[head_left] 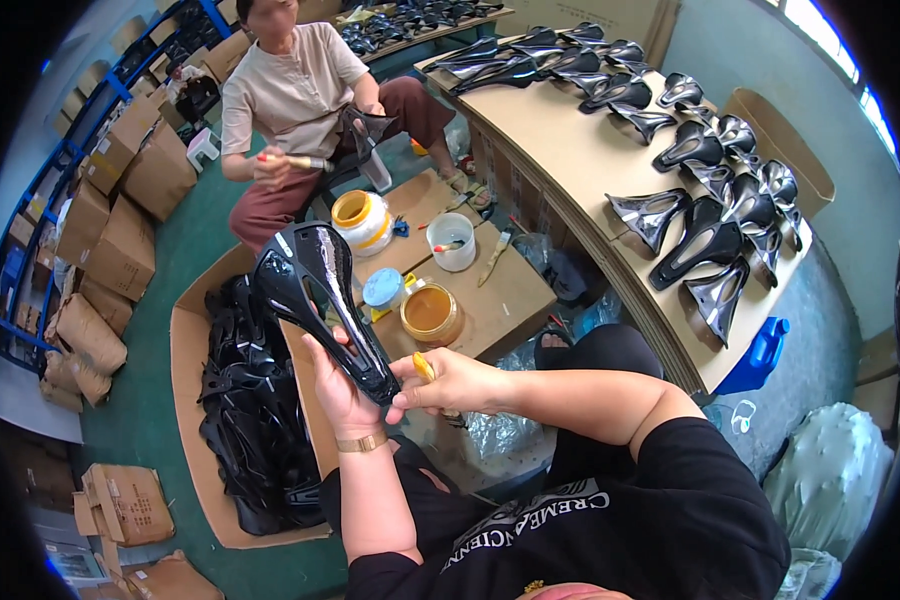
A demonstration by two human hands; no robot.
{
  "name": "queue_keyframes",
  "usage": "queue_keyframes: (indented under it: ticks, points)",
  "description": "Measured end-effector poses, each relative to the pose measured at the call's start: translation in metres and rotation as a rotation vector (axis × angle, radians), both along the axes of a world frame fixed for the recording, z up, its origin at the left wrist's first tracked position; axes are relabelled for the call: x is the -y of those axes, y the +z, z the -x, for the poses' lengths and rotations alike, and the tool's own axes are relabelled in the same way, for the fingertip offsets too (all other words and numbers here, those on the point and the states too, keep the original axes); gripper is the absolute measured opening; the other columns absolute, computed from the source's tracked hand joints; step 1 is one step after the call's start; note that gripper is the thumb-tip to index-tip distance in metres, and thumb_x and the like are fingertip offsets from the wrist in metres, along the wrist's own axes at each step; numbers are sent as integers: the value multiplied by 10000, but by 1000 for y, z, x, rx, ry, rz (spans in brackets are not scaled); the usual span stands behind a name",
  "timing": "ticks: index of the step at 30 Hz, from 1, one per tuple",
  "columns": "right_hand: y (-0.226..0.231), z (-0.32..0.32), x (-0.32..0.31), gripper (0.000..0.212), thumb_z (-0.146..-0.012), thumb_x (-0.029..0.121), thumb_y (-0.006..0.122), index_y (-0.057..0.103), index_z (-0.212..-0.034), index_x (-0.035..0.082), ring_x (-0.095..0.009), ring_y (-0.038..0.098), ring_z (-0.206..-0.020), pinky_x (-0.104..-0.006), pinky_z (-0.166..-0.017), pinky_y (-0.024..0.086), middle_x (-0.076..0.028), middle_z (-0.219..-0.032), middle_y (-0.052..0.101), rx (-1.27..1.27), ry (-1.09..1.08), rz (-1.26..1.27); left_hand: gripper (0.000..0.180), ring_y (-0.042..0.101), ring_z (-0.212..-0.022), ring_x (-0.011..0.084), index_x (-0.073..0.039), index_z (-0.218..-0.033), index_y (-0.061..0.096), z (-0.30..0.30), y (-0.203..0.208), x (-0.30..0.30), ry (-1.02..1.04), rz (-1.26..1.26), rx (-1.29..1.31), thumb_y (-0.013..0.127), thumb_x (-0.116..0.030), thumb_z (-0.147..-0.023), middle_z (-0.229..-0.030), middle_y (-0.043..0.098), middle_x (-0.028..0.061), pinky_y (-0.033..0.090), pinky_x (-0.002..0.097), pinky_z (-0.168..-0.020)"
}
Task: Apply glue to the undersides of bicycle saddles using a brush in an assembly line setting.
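Observation:
A glossy black bicycle saddle shell (315,270) with a long central slot is tilted up in front of me, broad end away. My left hand (342,385) is closed round its narrow end from below. My right hand (445,383) touches the tip of that end with its fingertips. It also grips a brush (423,366) whose yellow handle end sticks up past the fingers; most of the brush is hidden by the hand. Just beyond my hands stands an open jar of amber liquid (432,314), with a blue lid (383,288) beside it.
A carton (195,400) at left holds many black shells. The cardboard-topped work surface (505,300) bears a yellow-white tub (362,222), a white cup (452,242) and another brush (494,257). Finished-looking shells cover the right table (570,140). A seated co-worker (295,110) holds a brush and shell.

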State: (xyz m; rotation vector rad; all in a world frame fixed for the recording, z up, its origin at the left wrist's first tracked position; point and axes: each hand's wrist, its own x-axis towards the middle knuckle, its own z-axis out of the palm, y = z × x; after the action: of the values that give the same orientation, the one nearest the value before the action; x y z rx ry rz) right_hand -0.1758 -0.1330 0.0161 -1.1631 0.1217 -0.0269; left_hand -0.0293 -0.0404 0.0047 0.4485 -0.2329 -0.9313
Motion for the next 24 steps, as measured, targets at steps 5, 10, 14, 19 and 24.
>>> queue_keyframes:
  ticks: [5,10,14,19,24]
  points:
    - [-10,3,9,297,-881,127,608,583,-1166,49,-16,471,-621,-169,-552,376,-27,-881,687,8,-49,-175,420,617,-831,147,-116,-1311,483,2,6,11,31,-81,75,385,-388,-1006,-912,647,39,547,330,-740]
    - [2,13,50,245,-879,100,604,571,-1114,40,-52,547,-655,-180,-545,398,-69,-899,685,61,-342,-261,281,598,-829,104,-98,-1220,543,-13,-9,6,165,-248,127,561,-174,-950,-980,645,22,495,268,-723]
    - [-6,14,112,157,-846,112,638,548,-961,54,-85,564,-639,-221,-513,400,-67,-913,693,56,-838,-266,216,625,-857,121,-97,-1153,588,-28,-19,-6,163,-183,192,561,-94,-939,-969,661,21,507,258,-729]
    - [-33,24,195,173,-799,-28,606,484,-904,35,-137,471,-506,-252,-440,381,-124,-887,684,59,-1201,-358,213,577,-743,77,-89,-1155,586,-15,-6,-8,158,-267,231,544,-157,-957,-849,626,-12,493,227,-650]
    - [-47,34,224,352,-836,-44,569,381,-1087,116,-138,514,-570,-269,-449,364,-144,-921,675,-65,-1422,-436,266,481,-625,61,-76,-1213,549,-14,-5,-11,86,-203,191,526,-182,-970,-698,507,-34,441,215,-574]
